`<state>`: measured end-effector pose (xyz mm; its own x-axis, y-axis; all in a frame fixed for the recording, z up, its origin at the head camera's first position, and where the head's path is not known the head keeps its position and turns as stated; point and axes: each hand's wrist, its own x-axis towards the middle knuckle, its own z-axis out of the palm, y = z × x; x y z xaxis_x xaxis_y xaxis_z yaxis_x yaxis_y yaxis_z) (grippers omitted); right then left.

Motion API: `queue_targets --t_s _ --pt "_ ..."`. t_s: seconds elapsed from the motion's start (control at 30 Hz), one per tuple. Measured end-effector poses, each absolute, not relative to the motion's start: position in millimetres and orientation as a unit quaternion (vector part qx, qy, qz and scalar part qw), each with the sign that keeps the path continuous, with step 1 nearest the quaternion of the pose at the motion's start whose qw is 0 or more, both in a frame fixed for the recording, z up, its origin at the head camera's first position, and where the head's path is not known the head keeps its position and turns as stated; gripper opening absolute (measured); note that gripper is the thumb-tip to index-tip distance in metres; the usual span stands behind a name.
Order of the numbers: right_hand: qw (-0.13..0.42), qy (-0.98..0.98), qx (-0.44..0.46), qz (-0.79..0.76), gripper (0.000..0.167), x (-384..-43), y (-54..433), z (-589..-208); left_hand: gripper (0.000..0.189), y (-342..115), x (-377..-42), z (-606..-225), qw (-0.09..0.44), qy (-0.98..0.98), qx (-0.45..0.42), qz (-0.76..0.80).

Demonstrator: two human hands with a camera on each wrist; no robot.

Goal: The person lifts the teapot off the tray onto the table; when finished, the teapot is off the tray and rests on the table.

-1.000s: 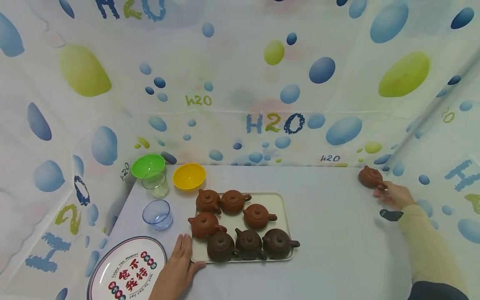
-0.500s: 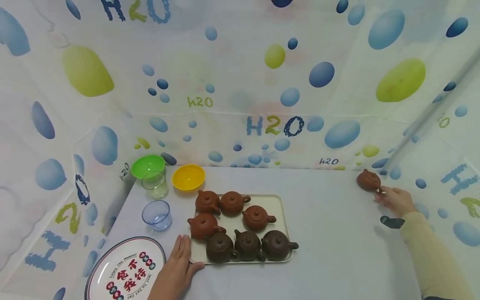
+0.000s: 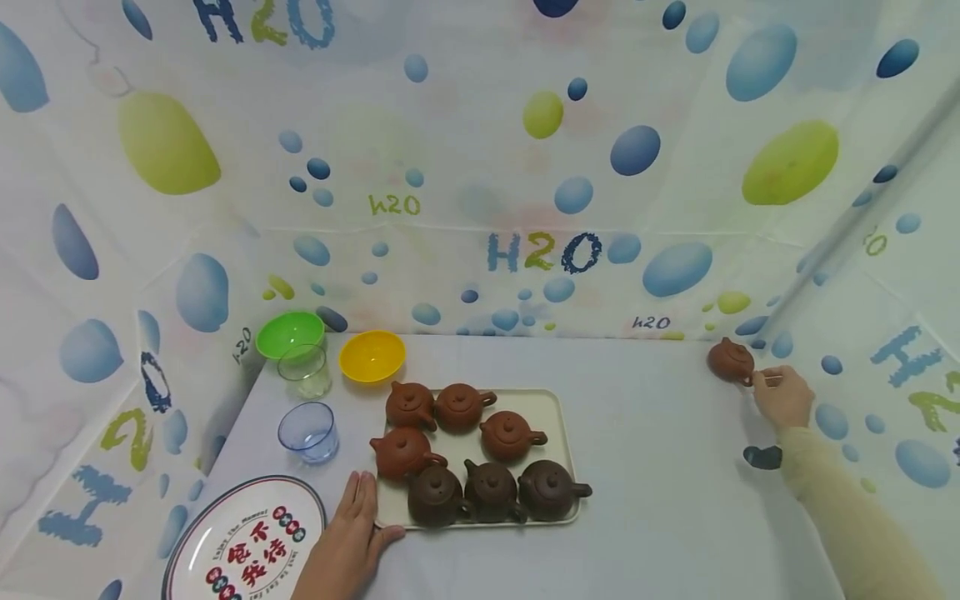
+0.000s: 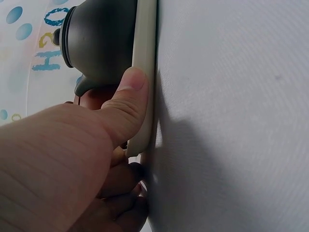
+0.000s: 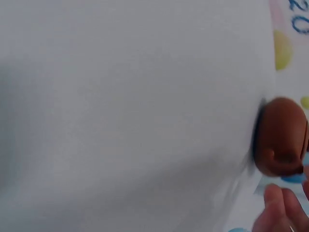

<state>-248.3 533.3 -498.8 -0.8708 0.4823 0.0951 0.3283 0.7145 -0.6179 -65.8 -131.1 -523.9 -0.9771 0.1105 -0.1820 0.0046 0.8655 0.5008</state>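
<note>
At the table's far right, a reddish-brown clay teapot [image 3: 729, 360] stands against the back curtain. My right hand [image 3: 782, 397] pinches at its handle, though the exact fingertip contact is small in the head view. The right wrist view shows the teapot's rounded body [image 5: 282, 135], with some fingers [image 5: 275, 205] just beside it. My left hand [image 3: 345, 533] lies at the near left corner of a cream tray [image 3: 557, 408], fingers along its side. The thumb [image 4: 128, 104] presses the tray's front edge. Several red-brown teapots [image 3: 507, 437] and dark brown teapots [image 3: 549, 490] stand on the tray.
A white plate [image 3: 202, 542] with red lettering lies at the near left. Behind it stand a blue glass [image 3: 309, 437], a clear glass [image 3: 311, 379], a green bowl [image 3: 288, 333] and a yellow bowl [image 3: 371, 357]. A patterned curtain [image 3: 450, 150] encloses the table.
The right hand has turned slightly at the teapot's handle, its forearm shifting left. Teapot, tray and left hand hold their places; the head view has shifted a little.
</note>
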Motion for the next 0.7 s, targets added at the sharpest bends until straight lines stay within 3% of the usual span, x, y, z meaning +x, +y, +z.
queue_targets --t_s 0.17,0.27,0.7 --pt "0.211 -0.902 -0.206 0.316 0.04 -250.7 509.4 -497.9 0.097 -132.2 -65.6 -523.2 0.102 0.961 0.031 0.255" --pt "0.215 -0.892 -0.208 0.339 0.042 -252.3 497.5 -494.1 0.096 -132.0 -66.2 -522.0 0.102 0.962 0.029 0.25" --pt "0.029 -0.86 -0.18 0.476 0.062 -248.5 427.0 -491.7 0.091 -129.6 -65.4 -519.4 0.095 0.967 0.033 0.234"
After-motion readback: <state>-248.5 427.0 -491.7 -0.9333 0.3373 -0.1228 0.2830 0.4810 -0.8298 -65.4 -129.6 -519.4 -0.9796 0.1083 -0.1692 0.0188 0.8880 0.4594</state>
